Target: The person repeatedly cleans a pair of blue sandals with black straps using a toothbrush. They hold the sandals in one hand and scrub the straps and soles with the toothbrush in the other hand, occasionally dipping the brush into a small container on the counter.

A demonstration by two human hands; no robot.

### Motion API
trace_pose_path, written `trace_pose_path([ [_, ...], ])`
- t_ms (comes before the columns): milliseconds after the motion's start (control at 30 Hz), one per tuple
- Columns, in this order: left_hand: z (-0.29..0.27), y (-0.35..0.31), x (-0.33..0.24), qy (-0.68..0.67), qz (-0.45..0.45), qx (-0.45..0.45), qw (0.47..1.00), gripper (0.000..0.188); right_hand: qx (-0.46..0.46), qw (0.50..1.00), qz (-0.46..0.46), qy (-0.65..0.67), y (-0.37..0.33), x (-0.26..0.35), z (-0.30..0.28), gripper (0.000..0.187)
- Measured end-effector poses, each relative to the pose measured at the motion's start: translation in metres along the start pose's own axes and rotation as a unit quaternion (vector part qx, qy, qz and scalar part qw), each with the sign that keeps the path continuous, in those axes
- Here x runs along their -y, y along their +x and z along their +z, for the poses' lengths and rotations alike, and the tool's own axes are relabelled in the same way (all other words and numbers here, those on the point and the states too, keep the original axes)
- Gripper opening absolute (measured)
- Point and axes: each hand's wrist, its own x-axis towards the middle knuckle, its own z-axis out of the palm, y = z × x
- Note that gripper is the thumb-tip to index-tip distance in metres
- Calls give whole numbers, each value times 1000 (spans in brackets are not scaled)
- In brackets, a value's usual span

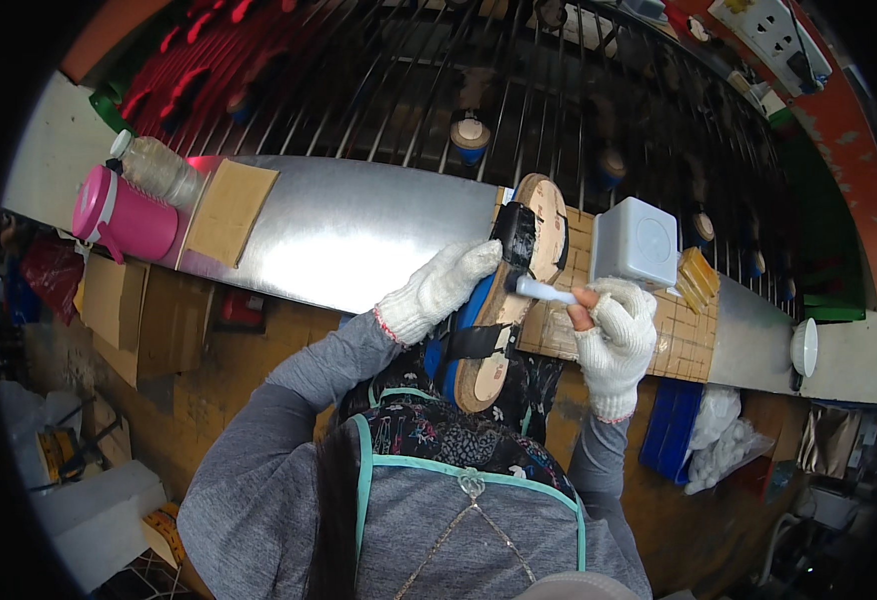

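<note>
My left hand [446, 287], in a white knitted glove, is closed on the side of a sandal [486, 366] with a tan underside and black straps. Blue shows along its left edge. The sandal lies lengthwise in front of me, its far end over the bench. A white-handled brush [544, 291] is in my right hand [619, 335], pinched between thumb and finger; the glove leaves these fingertips bare. The dark head of the brush touches the sandal's underside near its middle. Beyond it a second tan sole [542, 225] shows, partly covered by a black strap.
A white square container [635, 240] stands on the gridded board [684, 345] at right, beside yellowish blocks [697, 279]. A pink jug [124, 215] and a clear bottle [162, 166] are at left. Past the metal bench [349, 215], rods carry several shoes. A white bowl [805, 347] sits far right.
</note>
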Motion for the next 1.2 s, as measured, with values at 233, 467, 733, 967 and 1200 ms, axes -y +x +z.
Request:
trace_pose_path([
  [233, 6, 6, 8, -81, 13, -63, 995, 76, -39, 983, 152, 93, -2, 3, 18, 19],
  [467, -1, -4, 4, -39, 12, -126, 991, 74, 3, 966, 194, 170, -20, 25, 27, 20],
  [733, 3, -10, -4, 43, 29, -146, 988, 76, -45, 994, 91, -40, -1, 28, 32, 16],
  [967, -1, -13, -8, 99, 29, -154, 983, 74, -82, 995, 35, -47, 6, 26, 34, 16],
  [1200, -4, -6, -11, 85, 37, -158, 983, 72, -18, 997, 77, 9, -11, 20, 29, 19],
])
